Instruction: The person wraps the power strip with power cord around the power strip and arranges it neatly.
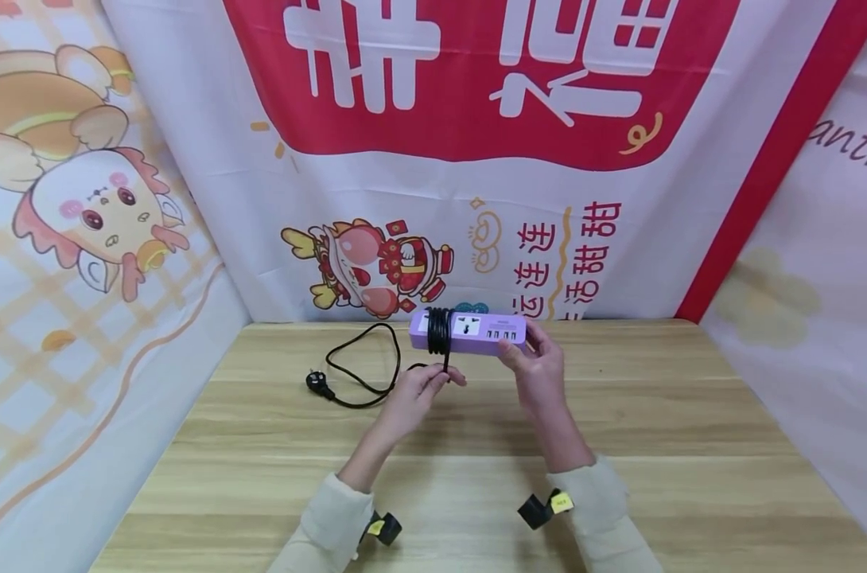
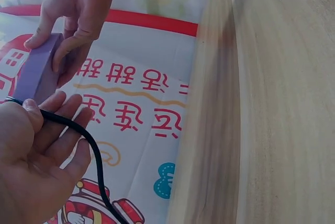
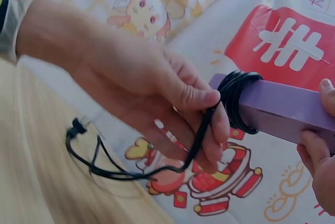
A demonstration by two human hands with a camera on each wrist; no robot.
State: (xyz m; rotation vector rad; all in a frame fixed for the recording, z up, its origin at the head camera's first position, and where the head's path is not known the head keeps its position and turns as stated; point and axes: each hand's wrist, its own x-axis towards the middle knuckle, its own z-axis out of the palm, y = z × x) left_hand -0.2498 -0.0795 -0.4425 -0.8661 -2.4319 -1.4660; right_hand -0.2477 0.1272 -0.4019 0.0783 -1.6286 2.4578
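Note:
A purple power strip point(image 1: 505, 328) with sockets and several USB ports is held up above the table. My right hand point(image 1: 541, 368) grips its right end, thumb on the front face. Several turns of black cord point(image 1: 439, 331) are wound round the strip near its left end. Just below the turns, my left hand point(image 1: 417, 391) pinches the cord between thumb and index finger; the other fingers extend loosely, as the right wrist view shows. From there the loose cord point(image 3: 120, 175) runs down to a black plug point(image 1: 319, 383) lying on the table at the left.
The wooden table point(image 1: 469, 485) has a light striped grain. A white and red printed cloth point(image 1: 419, 183) hangs behind its back edge, with more printed cloth point(image 1: 83, 263) along the left side. A black wrist camera point(image 1: 537, 511) sits by the right sleeve.

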